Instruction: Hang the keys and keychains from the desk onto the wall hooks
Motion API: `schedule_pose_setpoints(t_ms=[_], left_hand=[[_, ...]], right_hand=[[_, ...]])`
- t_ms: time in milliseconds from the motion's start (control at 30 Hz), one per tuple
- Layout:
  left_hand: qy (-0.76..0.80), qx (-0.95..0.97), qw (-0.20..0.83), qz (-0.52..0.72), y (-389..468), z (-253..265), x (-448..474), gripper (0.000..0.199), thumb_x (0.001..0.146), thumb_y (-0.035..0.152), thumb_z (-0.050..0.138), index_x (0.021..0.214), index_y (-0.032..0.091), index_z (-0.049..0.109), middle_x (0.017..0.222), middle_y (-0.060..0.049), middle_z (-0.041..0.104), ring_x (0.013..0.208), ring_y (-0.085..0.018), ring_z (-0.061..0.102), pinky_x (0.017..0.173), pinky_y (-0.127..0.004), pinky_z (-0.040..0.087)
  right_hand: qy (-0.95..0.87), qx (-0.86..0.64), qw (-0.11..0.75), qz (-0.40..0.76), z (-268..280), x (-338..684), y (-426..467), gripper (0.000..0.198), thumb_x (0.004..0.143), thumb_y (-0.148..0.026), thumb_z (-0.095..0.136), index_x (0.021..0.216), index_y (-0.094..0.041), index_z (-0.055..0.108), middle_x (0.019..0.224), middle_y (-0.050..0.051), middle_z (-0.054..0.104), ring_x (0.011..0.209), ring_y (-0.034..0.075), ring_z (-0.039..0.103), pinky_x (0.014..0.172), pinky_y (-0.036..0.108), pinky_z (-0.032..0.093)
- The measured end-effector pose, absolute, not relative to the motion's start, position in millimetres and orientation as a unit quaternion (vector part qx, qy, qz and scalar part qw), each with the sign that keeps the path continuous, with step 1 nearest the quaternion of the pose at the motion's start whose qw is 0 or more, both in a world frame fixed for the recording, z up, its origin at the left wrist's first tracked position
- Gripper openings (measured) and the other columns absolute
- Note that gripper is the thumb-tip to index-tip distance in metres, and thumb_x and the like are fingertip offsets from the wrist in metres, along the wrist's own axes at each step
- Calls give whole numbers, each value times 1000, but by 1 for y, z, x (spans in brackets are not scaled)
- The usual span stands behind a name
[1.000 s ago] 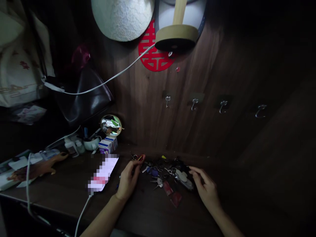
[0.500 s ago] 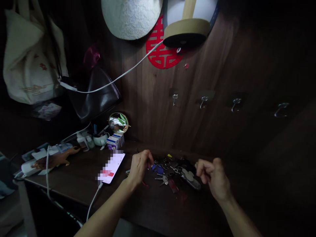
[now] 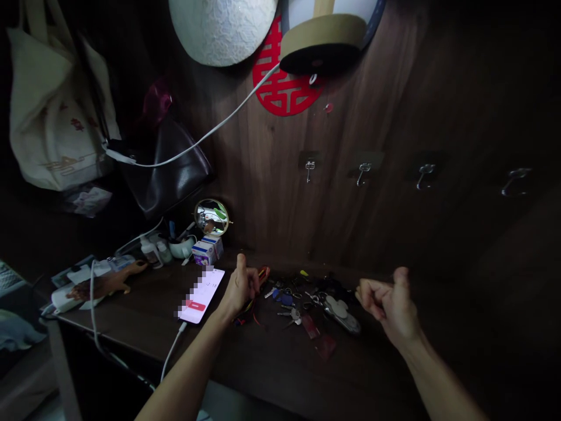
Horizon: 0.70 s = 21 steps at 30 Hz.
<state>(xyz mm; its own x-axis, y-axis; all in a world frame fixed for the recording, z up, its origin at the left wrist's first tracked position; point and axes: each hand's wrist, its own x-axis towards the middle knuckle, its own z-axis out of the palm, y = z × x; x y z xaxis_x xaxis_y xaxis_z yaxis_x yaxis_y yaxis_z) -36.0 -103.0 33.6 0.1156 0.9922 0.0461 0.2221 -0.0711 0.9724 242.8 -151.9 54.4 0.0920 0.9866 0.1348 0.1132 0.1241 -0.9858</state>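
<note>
Over dark wooden desk (image 3: 276, 365), holding left hand (image 3: 239, 289) left of the keys (image 3: 295, 316), right hand (image 3: 394, 304) right of them, well apart and curled; cannot tell whether gripping anything.

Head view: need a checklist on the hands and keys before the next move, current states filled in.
1. Both hands in view: ok; left hand and right hand, thumbs raised.
2. Silver keys visible: ok, on the desk between the hands.
3. Left grip on the orange-red item: cannot tell, fingers hide any contact.
4. Dark items by the right hand distinguishable: not ok, too dim.
5. White cable at the phone's near end: ok.
</note>
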Motion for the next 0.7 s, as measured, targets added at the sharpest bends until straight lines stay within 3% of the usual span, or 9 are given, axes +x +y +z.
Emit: schedule_pose_setpoints(t_ms=[167,267,367,467,600,700], left_hand=[[512,587,449,437,-97,37,-39,78,76,69,-6,43,19,44,32,2,38,31,-9,34,37,-20,23],[498,577,421,491,-98,37,-38,79,81,65,-1,62,15,57,46,-1,52,38,-11,43,38,-21,29],[493,598,313,549,-98,27,-36,58,88,54,17,102,16,59,86,-6,65,71,-16,60,57,-26,45],[494,677,163,520,-95,8,-32,36,88,40,38,113,20,54,110,-8,60,102,-21,55,86,-35,44],[499,742,64,443,-91,-16,-27,29,86,27,46,113,21,53,110,-7,61,102,-22,54,89,-39,42],[510,760,42,401,-92,-23,-27,29,86,22,46,114,22,53,108,-7,63,99,-22,55,85,-39,43]], right_hand=[[-539,-518,533,395,56,239,-149,79,71,-78,2,38,-21,45,30,-1,30,32,9,25,36,23,19],[-546,-532,530,371,50,232,-143,75,75,-75,12,44,-19,52,33,1,40,34,9,34,37,22,26],[-584,-544,517,309,36,218,-137,56,77,-65,38,63,-17,63,51,4,59,47,13,52,47,23,41],[-663,-531,460,258,19,199,-133,32,84,-44,45,94,-21,65,84,6,70,78,19,64,68,29,50],[-775,-487,380,134,2,175,-133,33,87,-22,41,115,-28,57,114,3,62,108,18,55,92,36,44],[-834,-458,299,69,-6,166,-134,43,85,-17,45,125,-31,49,126,2,55,117,20,48,98,40,39]])
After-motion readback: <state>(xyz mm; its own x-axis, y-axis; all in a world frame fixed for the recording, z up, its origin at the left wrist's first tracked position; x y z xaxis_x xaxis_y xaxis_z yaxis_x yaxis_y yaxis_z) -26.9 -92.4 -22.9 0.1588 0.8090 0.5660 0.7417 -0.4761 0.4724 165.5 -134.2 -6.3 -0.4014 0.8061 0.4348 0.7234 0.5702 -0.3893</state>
